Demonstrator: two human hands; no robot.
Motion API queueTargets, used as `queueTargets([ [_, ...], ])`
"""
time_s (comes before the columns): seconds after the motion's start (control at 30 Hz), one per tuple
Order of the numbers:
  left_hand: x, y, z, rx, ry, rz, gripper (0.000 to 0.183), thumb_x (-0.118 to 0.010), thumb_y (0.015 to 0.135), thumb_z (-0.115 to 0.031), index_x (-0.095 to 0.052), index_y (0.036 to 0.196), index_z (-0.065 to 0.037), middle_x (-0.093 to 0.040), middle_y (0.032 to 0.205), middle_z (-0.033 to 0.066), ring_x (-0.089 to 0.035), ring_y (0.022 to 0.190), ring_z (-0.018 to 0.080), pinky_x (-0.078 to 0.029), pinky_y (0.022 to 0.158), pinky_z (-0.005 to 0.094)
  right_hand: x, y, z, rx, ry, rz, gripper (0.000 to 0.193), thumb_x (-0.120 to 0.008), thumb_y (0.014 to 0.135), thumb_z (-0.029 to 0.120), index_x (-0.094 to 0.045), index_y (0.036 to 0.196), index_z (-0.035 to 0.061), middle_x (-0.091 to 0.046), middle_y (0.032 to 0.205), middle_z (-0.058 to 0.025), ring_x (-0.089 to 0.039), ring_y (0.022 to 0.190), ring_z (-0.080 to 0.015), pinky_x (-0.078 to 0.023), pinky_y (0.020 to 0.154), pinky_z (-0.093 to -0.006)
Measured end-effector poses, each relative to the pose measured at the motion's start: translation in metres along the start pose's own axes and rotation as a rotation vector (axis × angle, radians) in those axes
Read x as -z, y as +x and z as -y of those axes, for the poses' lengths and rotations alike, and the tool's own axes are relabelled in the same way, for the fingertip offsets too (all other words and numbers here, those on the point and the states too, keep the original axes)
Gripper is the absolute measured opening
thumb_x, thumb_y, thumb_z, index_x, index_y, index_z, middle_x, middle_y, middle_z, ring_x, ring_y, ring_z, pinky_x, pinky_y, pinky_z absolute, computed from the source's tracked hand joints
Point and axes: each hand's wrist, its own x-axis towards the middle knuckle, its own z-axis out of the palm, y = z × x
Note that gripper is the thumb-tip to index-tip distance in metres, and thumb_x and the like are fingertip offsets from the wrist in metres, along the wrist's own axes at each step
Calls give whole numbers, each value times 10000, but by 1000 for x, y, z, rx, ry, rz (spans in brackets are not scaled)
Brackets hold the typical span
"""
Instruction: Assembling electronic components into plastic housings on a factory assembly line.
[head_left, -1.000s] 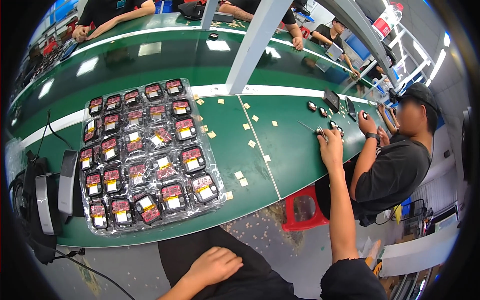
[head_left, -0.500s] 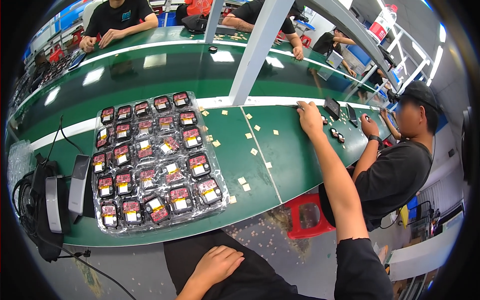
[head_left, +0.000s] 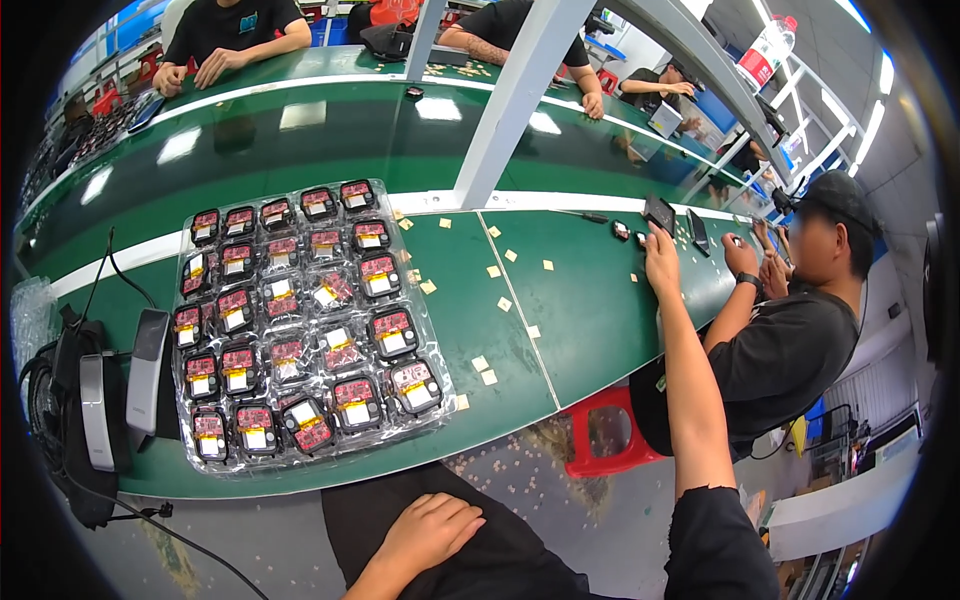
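My left hand (head_left: 432, 530) lies on my dark-clothed thigh, fingers loosely flat and holding nothing. Stretched out to the right over the green bench, my right hand (head_left: 661, 262) has its fingers drawn together just below a small black box (head_left: 659, 213); whatever they hold is hidden. Left of its fingertips are small black-rimmed devices (head_left: 621, 230) and a dark-handled screwdriver (head_left: 594, 217). On the left, a clear plastic tray (head_left: 438, 330) holds rows of black-cased devices with red circuit boards and white-and-yellow parts.
Small pale squares (head_left: 504, 304) are scattered over the bench (head_left: 520, 270). A grey post (head_left: 515, 110) rises behind it. Grey boxy devices (head_left: 150, 365) and black cables stand at far left. A co-worker (head_left: 790, 330) sits close on the right, by a red stool (head_left: 605, 440); others sit opposite.
My right hand has left the screwdriver, which now lies on the bench, and moved right toward the black box. My left hand stays on my thigh; the view has shifted slightly.
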Motion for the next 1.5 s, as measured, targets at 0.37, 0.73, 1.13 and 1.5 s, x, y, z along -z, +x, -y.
queueTargets([
  [0.37, -1, -2, -1, 36, 15, 1, 163, -754, 914, -221, -748, 1018, -97, -726, 974, 13, -682, 910, 219, -546, 811, 356, 5, -42, 62, 381, 32, 232, 314, -520, 1063, 198, -666, 1309, 69, -663, 1354, -145, -570, 1324, -337, -340, 1215, -460],
  [0.73, 1, -6, 1, 37, 42, 50, 169, -715, 952, -256, -748, 1009, -100, -724, 978, 16, -669, 933, 225, -531, 833, 360, 55, -130, 157, 465, 204, 377, 269, -532, 1065, 174, -688, 1252, 56, -659, 1357, -151, -548, 1341, -349, -308, 1232, -466],
  [1.13, -2, -5, 0, 67, 39, 50, 175, -712, 953, -256, -744, 1014, -95, -716, 975, 20, -668, 931, 228, -531, 830, 360, 44, -185, 276, 511, 509, 515, 233, -519, 1078, 164, -660, 1230, 57, -649, 1386, -137, -461, 1413, -434, -319, 1185, -494],
  [1.5, -2, -5, 2, 51, 34, 49, 205, -682, 973, -278, -729, 1008, -82, -698, 956, 23, -659, 930, 225, -521, 837, 362, 61, -213, 283, 472, 327, 260, 205, -728, 940, 149, -714, 1111, 36, -641, 1028, -121, -671, 739, -284, -547, 648, -390],
])
